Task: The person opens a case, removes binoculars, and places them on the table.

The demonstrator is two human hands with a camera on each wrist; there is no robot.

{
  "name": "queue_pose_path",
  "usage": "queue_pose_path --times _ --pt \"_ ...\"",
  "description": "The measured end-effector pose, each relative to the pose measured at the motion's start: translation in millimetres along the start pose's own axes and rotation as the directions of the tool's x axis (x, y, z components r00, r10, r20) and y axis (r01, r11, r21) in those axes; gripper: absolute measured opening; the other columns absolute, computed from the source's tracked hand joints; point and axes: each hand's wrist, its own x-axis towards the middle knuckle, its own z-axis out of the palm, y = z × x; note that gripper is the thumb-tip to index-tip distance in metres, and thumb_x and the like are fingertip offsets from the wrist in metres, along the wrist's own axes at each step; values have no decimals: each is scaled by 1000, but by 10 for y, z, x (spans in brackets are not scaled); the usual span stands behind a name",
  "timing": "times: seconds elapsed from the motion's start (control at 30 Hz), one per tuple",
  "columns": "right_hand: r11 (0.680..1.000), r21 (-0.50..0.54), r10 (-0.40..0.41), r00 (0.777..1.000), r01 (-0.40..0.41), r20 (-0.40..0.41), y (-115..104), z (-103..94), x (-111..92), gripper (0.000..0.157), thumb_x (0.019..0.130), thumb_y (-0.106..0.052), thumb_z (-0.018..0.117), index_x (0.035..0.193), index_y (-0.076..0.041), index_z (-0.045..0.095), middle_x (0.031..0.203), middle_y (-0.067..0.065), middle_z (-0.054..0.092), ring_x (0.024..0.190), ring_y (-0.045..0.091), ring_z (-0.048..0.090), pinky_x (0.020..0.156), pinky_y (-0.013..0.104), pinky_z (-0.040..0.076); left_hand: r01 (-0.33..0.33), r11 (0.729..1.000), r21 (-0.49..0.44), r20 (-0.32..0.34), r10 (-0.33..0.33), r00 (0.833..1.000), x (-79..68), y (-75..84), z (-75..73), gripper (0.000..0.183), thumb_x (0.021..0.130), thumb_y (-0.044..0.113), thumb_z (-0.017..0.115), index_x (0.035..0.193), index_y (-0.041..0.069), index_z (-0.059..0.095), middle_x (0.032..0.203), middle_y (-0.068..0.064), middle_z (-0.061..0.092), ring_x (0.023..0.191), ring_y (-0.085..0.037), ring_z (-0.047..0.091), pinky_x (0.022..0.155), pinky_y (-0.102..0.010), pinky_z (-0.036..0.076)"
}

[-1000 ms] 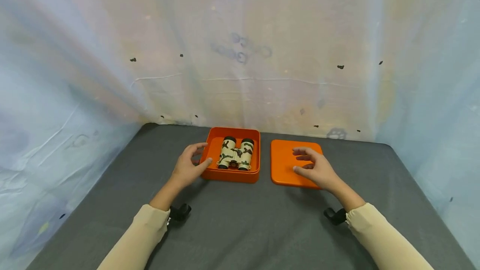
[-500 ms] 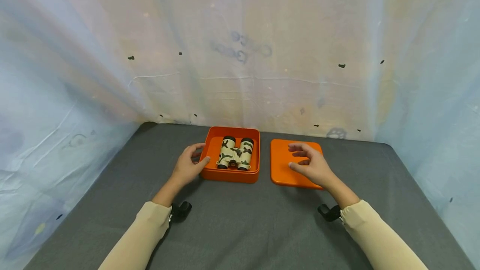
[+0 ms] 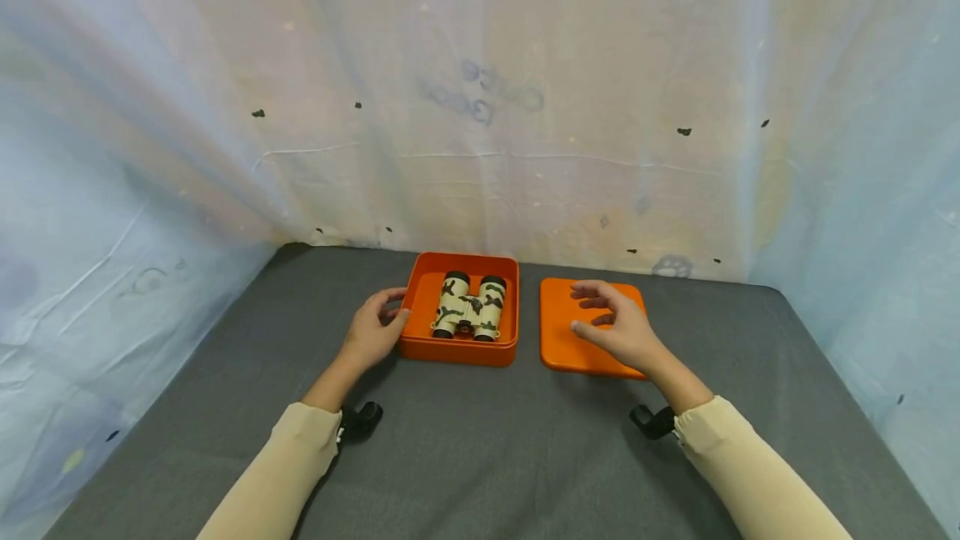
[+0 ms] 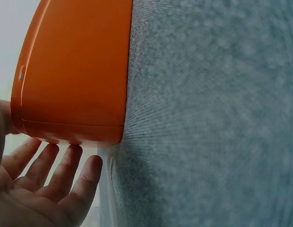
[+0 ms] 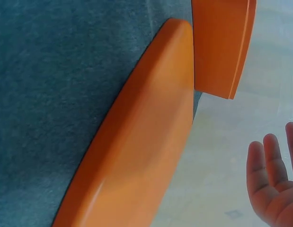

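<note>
At the left of the grey cloth-covered desk (image 3: 480,448), the person's left hand (image 3: 371,335) is at the left wall of an open orange box with rounded corners (image 3: 457,352), thumb at its rim, fingers spread and fairly straight; I can't make out a firm hold from where I stand. Inside that box, the cream-and-brown camouflage binoculars (image 3: 471,312) lie flat, touched by neither hand. Just beside it, to the right, a flat orange square lid (image 3: 559,320) rests on the desk, and the right hand (image 3: 621,332) hangs above it, empty, fingers loosely bent and apart. I'd judge this the steadying step, box in place and lid off; the next move seems to call for a surer left-hand hold and a clear choice for the right, lid or binoculars
</note>
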Motion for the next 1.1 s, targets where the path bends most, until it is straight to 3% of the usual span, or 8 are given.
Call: queue_pose_path --times 0.23,0.7,1.1 --pt "1000 -26 -8 1000 8 3 -78 55 57 51 89 -20 69 136 -13 49 134 16 54 119 37 53 94 55 47 41 999 7 13 -41 999 4 -14 13 41 97 21 56 137 12 52 139 -12 49 118 -32 58 96 -49 50" --pt "995 -79 -52 999 52 2 -197 244 219 56 87 -23 72 137 -17 49 134 10 55 119 33 53 95 52 47 62 997 -46 18 -61 998 9 -52 48 42 97 20 54 138 14 50 143 -10 46 121 -32 57 98 -49 49" --pt "963 -230 -136 990 140 35 -245 442 337 58 84 -25 74 136 -13 50 133 7 55 116 30 53 94 49 49 87 994 -62 5 -87 996 13 -62 58 42 97 21 54 138 16 50 142 -8 47 121 -29 57 97 -48 50"
